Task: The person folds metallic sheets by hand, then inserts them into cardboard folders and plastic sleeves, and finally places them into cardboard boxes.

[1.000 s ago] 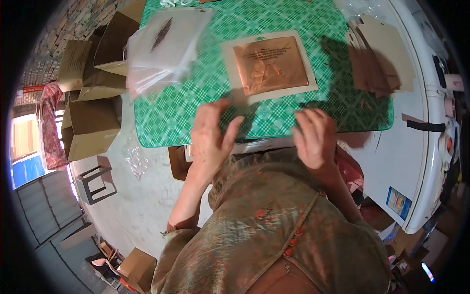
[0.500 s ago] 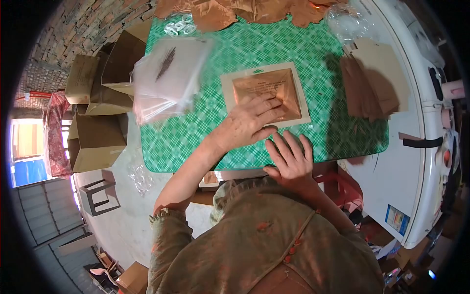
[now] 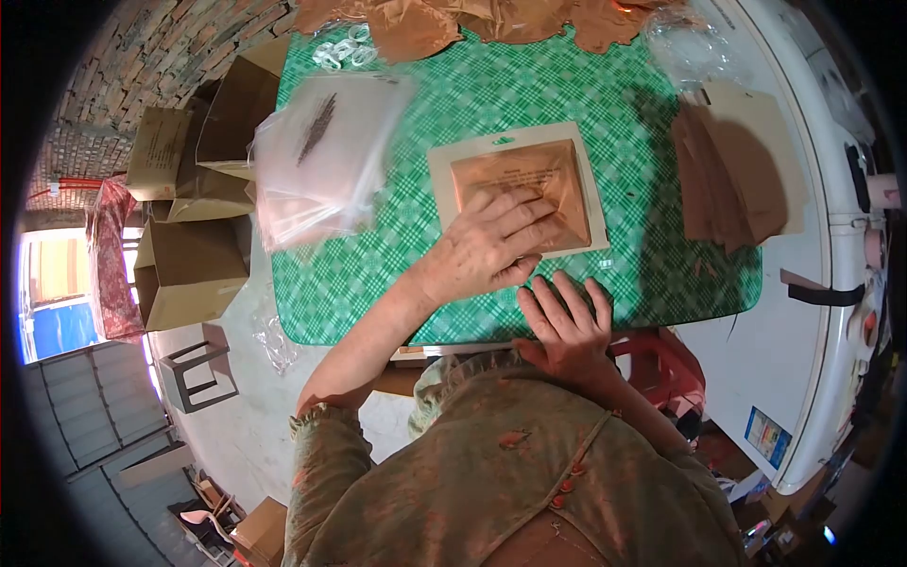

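My left hand lies over the lower left part of a packet, its fingers spread a little on the brown surface. The packet is a beige card with a hang hole at the top and a brown folded piece under clear film, with printed text. My right hand rests at the table's front edge, just below the packet, with its fingers apart and nothing in it. Both rest at the green checked tablecloth. To the left is a stack of clear plastic bags.
Brown fabric pieces lie along the far edge, beside white plastic rings. Beige cards with brown pieces are at the right, near crumpled clear plastic. Open cardboard boxes stand left of the table.
The view has shifted slightly. My left hand has slid a little down the packet, uncovering more of the print. My right hand stays near the table edge.
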The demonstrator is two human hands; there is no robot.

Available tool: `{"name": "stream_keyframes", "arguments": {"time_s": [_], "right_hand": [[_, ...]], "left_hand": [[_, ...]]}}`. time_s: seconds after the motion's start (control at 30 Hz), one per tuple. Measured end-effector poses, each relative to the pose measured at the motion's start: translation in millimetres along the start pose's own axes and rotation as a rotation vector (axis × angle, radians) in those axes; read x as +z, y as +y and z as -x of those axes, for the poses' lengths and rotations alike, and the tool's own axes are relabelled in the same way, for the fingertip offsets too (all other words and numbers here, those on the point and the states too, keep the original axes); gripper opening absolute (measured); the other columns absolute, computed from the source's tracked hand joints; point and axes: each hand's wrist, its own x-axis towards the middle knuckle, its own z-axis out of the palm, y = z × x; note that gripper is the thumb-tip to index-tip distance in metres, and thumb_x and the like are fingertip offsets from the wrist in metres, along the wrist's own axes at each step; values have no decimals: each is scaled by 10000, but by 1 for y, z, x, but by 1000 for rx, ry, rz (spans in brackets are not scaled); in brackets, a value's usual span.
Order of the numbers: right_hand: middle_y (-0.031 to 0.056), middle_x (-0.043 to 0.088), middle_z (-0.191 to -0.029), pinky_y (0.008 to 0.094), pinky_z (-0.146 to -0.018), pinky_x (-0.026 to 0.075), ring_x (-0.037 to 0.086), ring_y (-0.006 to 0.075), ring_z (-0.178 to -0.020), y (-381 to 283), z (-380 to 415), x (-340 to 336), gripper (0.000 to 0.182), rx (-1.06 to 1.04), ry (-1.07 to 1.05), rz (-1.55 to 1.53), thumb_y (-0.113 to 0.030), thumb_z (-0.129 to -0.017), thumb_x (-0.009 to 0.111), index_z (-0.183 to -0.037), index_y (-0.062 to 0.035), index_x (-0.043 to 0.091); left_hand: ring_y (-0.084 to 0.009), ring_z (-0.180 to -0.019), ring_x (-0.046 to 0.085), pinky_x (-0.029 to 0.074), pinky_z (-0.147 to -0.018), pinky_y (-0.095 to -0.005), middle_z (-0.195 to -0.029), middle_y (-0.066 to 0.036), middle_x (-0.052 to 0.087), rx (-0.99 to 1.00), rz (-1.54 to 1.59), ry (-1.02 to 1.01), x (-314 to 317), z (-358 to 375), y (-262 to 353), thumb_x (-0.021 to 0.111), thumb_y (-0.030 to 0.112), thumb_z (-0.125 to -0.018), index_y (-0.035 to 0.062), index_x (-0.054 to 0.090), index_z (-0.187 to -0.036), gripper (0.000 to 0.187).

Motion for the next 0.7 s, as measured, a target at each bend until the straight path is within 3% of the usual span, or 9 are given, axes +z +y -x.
{"name": "stream_keyframes", "arguments": {"time_s": [0.27, 0.43, 0.7], "right_hand": [[69, 634, -1395, 557, -1132, 355, 568, 279, -1319, -1, -1, 0, 529, -5, 7, -3, -524, -1025, 499, -1364, -153, 663], [47, 632, -1397, 542, -1157, 342, 566, 250, -1327, -4, -4, -6, 493, 38, -17, -24, -487, -1019, 506, -1337, -157, 688], [47, 656, -1305, 528, -1112, 379, 586, 233, -1269, -5, 6, -19, 411, -35, -3, -155, -362, -950, 630, -1245, -89, 716]], "left_hand": [[-276, -1353, 547, 419, -1080, -462, -1397, -69, 613, 15, -36, 14, 0, -4, 0, 708, 155, -855, 136, 676, -1287, 434], [-326, -1431, 480, 339, -1203, -511, -1457, -103, 583, -25, 2, -9, 5, 2, 1, 691, 157, -879, 132, 651, -1366, 489], [-355, -1501, 393, 272, -1251, -541, -1558, -118, 506, -87, -16, -52, 2, 23, 19, 672, 140, -913, 148, 629, -1418, 507]]}}
